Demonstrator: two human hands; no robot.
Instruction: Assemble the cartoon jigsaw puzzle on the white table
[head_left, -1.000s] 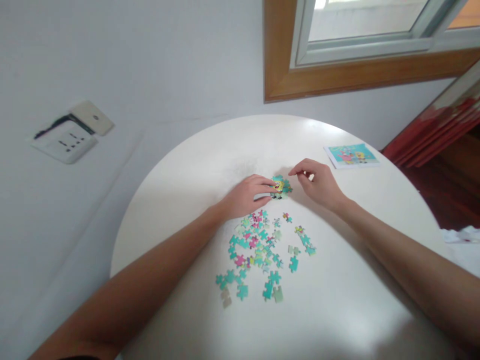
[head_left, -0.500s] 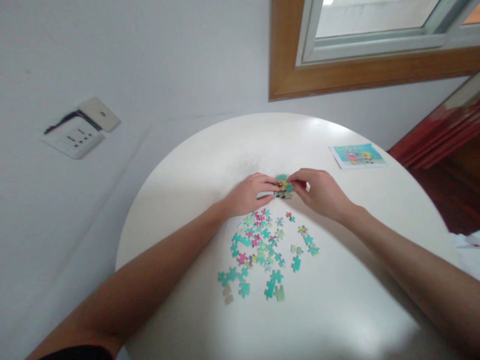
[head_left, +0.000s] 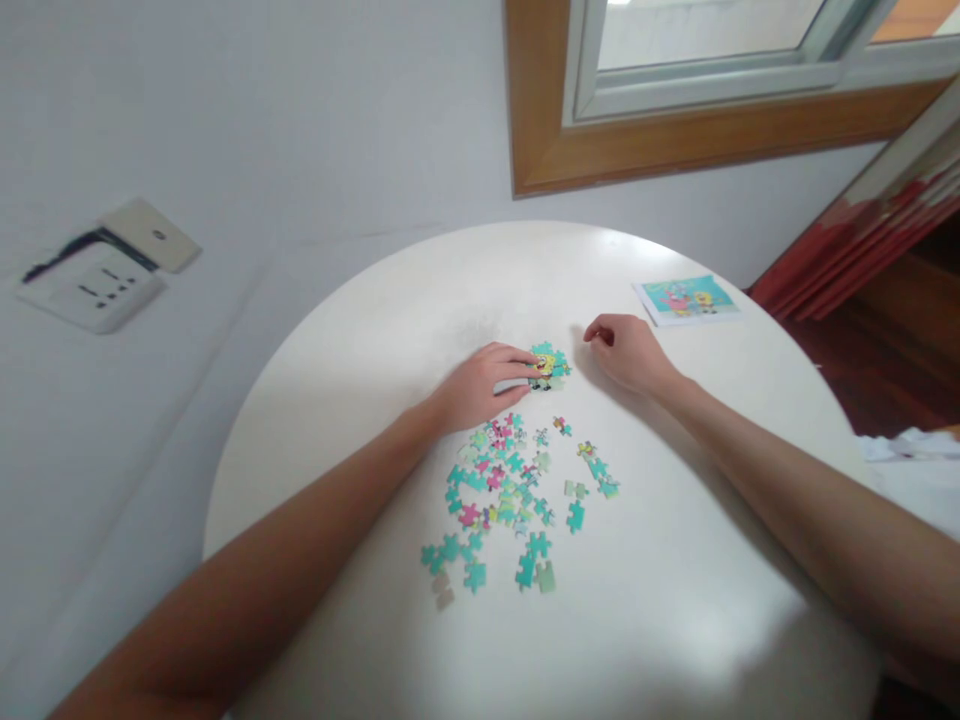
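Withdrawing from the joined pieces (head_left: 552,366), the right hand (head_left: 628,352) kept its grip pressed together (no piece visible), leaving the left hand (head_left: 478,386), grip spread, bracing alone.

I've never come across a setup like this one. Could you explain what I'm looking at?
There is no machine: you see a person's bare left hand and right hand. The view comes from one camera worn on the head, looking forward and down. On the rounded white table lie loose puzzle pieces, a small joined section and, toward the far right, a cartoon picture. The left hand's fingers rest on the joined section. The right hand is curled just beside it, apart; whether it holds anything cannot be made out.
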